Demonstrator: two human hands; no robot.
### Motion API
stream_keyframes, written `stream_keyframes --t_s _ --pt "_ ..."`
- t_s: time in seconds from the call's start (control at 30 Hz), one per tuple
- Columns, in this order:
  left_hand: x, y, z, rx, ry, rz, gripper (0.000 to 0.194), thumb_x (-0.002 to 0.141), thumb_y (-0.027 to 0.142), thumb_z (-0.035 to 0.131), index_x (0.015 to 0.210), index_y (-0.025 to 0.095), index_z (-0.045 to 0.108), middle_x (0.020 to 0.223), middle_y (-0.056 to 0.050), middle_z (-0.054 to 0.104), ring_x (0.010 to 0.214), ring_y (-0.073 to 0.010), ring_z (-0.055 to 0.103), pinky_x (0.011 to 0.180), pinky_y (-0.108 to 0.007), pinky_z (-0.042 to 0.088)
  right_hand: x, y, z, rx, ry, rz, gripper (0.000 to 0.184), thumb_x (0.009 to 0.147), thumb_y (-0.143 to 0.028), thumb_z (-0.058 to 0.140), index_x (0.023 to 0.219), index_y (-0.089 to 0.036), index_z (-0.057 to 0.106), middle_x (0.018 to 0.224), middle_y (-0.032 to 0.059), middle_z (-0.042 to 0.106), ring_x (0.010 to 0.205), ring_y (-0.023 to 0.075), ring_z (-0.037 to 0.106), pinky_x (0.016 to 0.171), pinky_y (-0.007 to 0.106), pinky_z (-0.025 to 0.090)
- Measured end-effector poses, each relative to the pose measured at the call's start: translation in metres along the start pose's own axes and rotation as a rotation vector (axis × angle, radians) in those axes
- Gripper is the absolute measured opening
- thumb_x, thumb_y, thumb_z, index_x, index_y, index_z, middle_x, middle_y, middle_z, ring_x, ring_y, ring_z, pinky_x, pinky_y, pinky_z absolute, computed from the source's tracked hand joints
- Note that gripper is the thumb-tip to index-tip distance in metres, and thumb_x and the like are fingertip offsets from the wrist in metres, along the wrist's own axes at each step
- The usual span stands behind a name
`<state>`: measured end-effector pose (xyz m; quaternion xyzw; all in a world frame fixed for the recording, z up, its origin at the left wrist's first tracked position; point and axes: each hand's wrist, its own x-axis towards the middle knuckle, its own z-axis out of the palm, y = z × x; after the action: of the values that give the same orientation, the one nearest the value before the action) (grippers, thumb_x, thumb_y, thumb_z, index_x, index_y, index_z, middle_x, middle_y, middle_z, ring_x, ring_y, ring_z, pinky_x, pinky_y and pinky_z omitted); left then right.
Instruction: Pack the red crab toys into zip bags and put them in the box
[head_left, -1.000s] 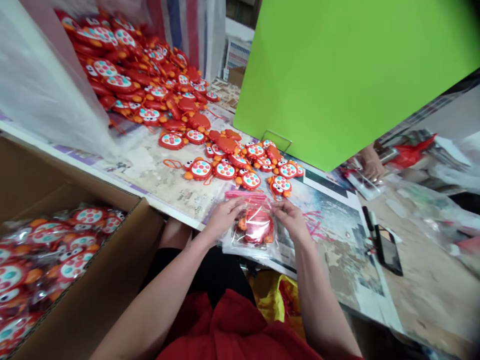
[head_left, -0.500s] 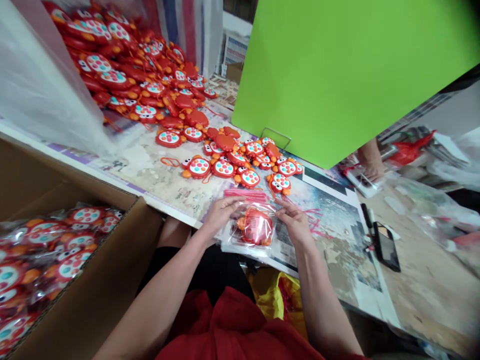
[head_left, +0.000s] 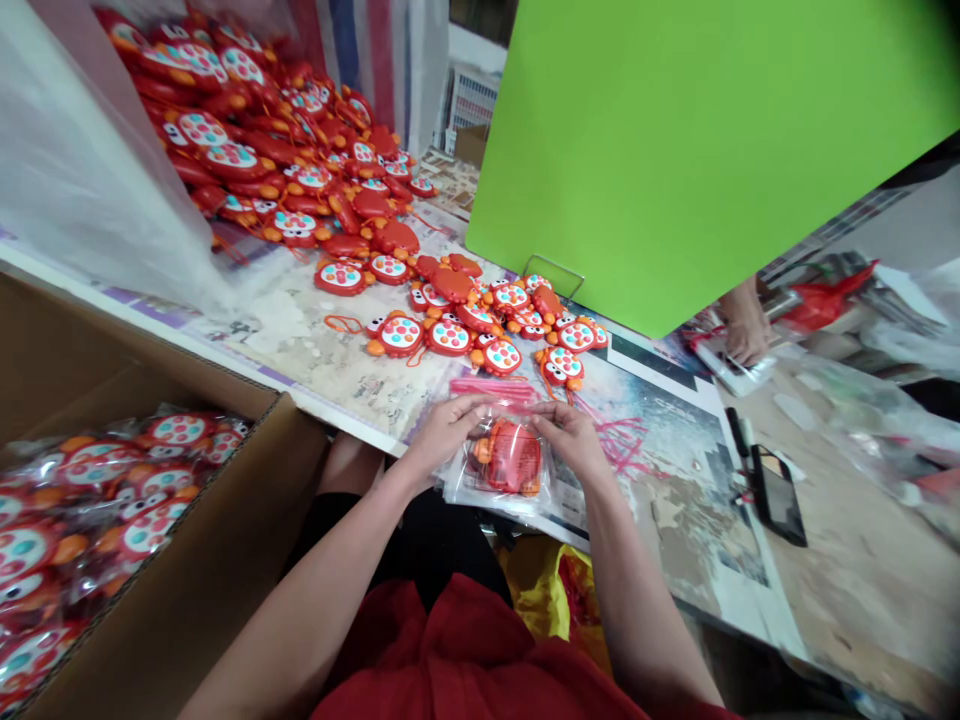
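Observation:
A clear plastic bag lies in front of me at the table's edge. Inside it is a red crab-like toy with orange parts, its back facing up. My left hand pinches the upper left of the bag's mouth. At the upper right, the fingers of my right hand are closed on the same bag. More flat bags with pink top strips lie beneath. Just beyond my hands are several loose toys with white faces and coloured dots.
To my left, an open carton contains bagged toys. A big heap of toys spills from a sack at the back left. A green board stands ahead. On the right are a phone, pink strips and another person's hand.
My right hand has moved left and slightly up, along the bag's top edge towards my left hand. The left hand stays at its corner of the bag.

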<state>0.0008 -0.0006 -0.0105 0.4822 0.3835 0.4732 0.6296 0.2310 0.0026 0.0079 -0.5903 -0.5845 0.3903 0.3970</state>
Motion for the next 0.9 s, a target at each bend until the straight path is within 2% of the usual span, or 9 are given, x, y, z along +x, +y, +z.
stream_keyframes --t_s 0.13,0.17,0.3,0.43,0.6,0.7,0.8,0.9 --pt "0.004 -0.011 -0.003 -0.09 0.024 -0.026 0.043 0.085 0.04 0.066 0.123 0.019 0.067 0.114 -0.009 0.074 0.099 -0.0218 0.071 0.086 -0.035 0.057 -0.001 0.007 -0.007 0.104 0.177 0.016 0.034 0.068 -0.046 0.076 0.089 -0.02 0.073 0.078 0.0036 0.073 0.067 0.0161 0.063 0.068 0.031 0.05" --pt "0.005 -0.012 -0.003 -0.102 0.028 -0.033 0.045 0.084 0.04 0.067 0.124 0.019 0.066 0.113 -0.009 0.074 0.099 -0.0219 0.071 0.085 -0.035 0.057 -0.002 0.008 -0.008 0.137 0.189 0.029 0.034 0.068 -0.046 0.077 0.091 -0.02 0.074 0.079 0.0035 0.074 0.067 0.0157 0.063 0.068 0.031 0.05" --pt "0.005 -0.008 -0.005 -0.152 0.002 -0.065 0.047 0.081 0.041 0.071 0.121 0.017 0.067 0.111 -0.01 0.075 0.098 -0.0226 0.072 0.084 -0.035 0.057 -0.008 0.007 -0.013 0.177 0.124 0.038 0.034 0.069 -0.044 0.077 0.095 -0.024 0.076 0.086 0.0026 0.076 0.072 0.017 0.065 0.073 0.034 0.052" --pt "0.002 0.004 -0.005 -0.148 -0.02 -0.051 0.034 0.079 0.035 0.07 0.107 0.016 0.072 0.108 -0.009 0.075 0.097 -0.022 0.071 0.083 -0.033 0.056 -0.013 0.007 -0.02 0.155 0.102 -0.013 0.019 0.072 -0.04 0.074 0.086 -0.026 0.077 0.087 0.0023 0.077 0.079 0.019 0.067 0.08 0.037 0.052" --pt "0.0 0.008 -0.005 -0.147 0.02 -0.039 0.016 0.075 0.028 0.064 0.082 0.015 0.071 0.088 -0.005 0.073 0.087 -0.0192 0.07 0.077 -0.029 0.056 -0.013 0.013 -0.02 0.183 0.102 -0.014 0.01 0.073 -0.032 0.07 0.078 -0.027 0.076 0.082 0.0012 0.075 0.076 0.0176 0.067 0.08 0.035 0.052" --pt "0.0 0.006 -0.005 -0.181 0.057 -0.008 0.016 0.075 0.03 0.063 0.073 0.015 0.067 0.083 -0.004 0.069 0.086 -0.0197 0.069 0.074 -0.03 0.057 -0.01 0.016 -0.016 0.172 0.099 -0.047 0.009 0.074 -0.032 0.068 0.078 -0.026 0.074 0.081 0.0011 0.074 0.078 0.0179 0.066 0.079 0.034 0.051" --pt "-0.001 0.007 -0.004 -0.176 0.048 -0.007 0.024 0.079 0.038 0.065 0.074 0.015 0.064 0.083 -0.004 0.068 0.083 -0.0193 0.069 0.075 -0.031 0.057 -0.009 0.016 -0.01 0.163 0.085 -0.096 0.015 0.083 -0.037 0.061 0.079 -0.025 0.068 0.084 0.0018 0.072 0.083 0.0187 0.065 0.08 0.034 0.051" --pt "0.0 0.006 -0.002 -0.134 0.051 -0.017 0.028 0.077 0.039 0.073 0.089 0.015 0.066 0.084 -0.003 0.071 0.08 -0.0178 0.07 0.074 -0.03 0.056 -0.01 0.016 -0.003 0.153 0.057 -0.111 0.019 0.086 -0.043 0.062 0.087 -0.025 0.059 0.078 -0.0001 0.068 0.075 0.0175 0.063 0.073 0.032 0.05"
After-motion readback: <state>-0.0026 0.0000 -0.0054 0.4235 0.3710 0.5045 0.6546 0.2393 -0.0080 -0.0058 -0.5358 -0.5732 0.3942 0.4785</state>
